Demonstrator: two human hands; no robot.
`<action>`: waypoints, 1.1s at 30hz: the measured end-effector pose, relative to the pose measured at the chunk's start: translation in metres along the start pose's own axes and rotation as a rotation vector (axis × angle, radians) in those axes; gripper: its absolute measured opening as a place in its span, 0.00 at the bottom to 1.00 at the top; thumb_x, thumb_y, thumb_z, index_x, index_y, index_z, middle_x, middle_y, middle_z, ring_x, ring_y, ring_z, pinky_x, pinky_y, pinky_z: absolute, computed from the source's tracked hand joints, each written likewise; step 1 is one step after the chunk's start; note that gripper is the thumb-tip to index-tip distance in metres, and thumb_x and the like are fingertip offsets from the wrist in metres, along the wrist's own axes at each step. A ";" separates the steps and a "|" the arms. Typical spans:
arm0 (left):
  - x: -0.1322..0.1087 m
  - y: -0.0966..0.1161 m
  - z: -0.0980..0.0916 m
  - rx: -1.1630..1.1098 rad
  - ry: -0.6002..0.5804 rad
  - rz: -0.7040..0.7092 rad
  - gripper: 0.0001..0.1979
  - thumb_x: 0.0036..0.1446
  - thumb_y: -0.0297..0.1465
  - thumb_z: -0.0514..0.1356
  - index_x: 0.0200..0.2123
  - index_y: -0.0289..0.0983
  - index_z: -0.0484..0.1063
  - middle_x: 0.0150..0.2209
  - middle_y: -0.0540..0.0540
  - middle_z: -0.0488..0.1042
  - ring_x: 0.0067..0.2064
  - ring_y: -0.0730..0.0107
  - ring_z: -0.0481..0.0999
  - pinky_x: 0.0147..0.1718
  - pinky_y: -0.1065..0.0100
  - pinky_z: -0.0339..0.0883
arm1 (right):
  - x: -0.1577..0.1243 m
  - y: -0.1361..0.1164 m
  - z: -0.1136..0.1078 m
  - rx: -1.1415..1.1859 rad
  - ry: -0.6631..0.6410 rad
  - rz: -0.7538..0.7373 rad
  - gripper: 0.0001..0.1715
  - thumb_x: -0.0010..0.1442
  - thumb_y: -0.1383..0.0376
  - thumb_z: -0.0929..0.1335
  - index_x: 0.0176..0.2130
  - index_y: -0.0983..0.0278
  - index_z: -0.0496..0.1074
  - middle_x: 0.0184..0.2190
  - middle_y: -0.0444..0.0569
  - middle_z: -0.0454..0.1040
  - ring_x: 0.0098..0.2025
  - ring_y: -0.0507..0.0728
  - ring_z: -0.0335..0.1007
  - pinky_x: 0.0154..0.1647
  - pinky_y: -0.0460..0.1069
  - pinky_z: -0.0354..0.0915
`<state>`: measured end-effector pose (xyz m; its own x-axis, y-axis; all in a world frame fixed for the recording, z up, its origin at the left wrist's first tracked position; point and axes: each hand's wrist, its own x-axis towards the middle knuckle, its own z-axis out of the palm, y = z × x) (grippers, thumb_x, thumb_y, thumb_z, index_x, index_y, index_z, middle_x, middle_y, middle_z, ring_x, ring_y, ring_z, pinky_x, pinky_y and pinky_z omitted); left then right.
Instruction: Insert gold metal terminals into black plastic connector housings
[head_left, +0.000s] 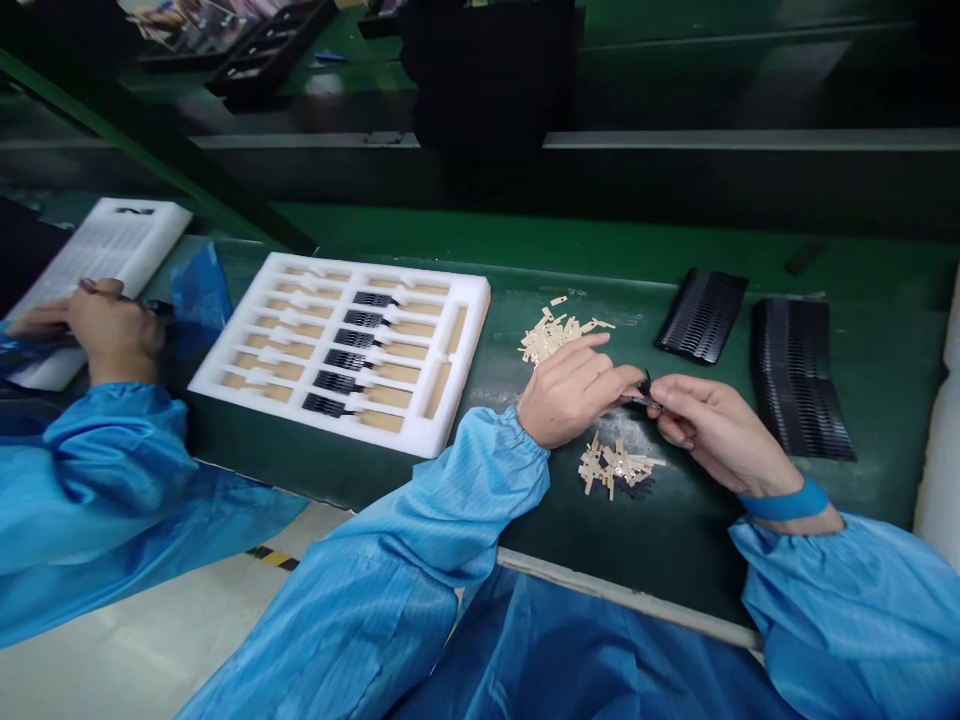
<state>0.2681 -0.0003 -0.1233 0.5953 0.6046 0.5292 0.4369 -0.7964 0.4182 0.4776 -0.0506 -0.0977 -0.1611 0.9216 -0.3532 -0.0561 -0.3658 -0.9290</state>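
Observation:
My left hand (574, 390) and my right hand (709, 425) meet over the green bench, pinching a small dark part (643, 396) between their fingertips. Its exact kind is too small to make out. Just below the hands lies a loose pile of flat, cream-coloured pieces (611, 465), some with a hole in one end. Behind my left hand is a second pile of cream pieces (551, 335). To the right of my right hand stand two rows of stacked black slotted parts, a shorter row (703, 315) and a longer row (796, 375).
A white foam tray (471, 350) left of my hands holds several black comb-like parts (347, 360) in its slots. Beyond it lie a blue sheet (201, 295) and another foam block (161, 230). A co-worker's hands (112, 325) work there. A green post (187, 170) slants behind the tray.

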 end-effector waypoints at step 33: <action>0.007 0.024 0.016 -1.297 -0.234 -0.956 0.10 0.66 0.24 0.63 0.50 0.31 0.77 0.37 0.41 0.84 0.37 0.71 0.85 0.46 0.65 0.81 | -0.004 0.021 0.004 -0.600 0.456 -0.460 0.04 0.60 0.64 0.73 0.34 0.59 0.73 0.27 0.44 0.78 0.25 0.54 0.76 0.28 0.49 0.70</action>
<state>0.2931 -0.0157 -0.1215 0.5923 0.7302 -0.3404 -0.0712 0.4683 0.8807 0.4730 -0.0622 -0.1154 0.1667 0.9696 0.1790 0.5286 0.0654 -0.8464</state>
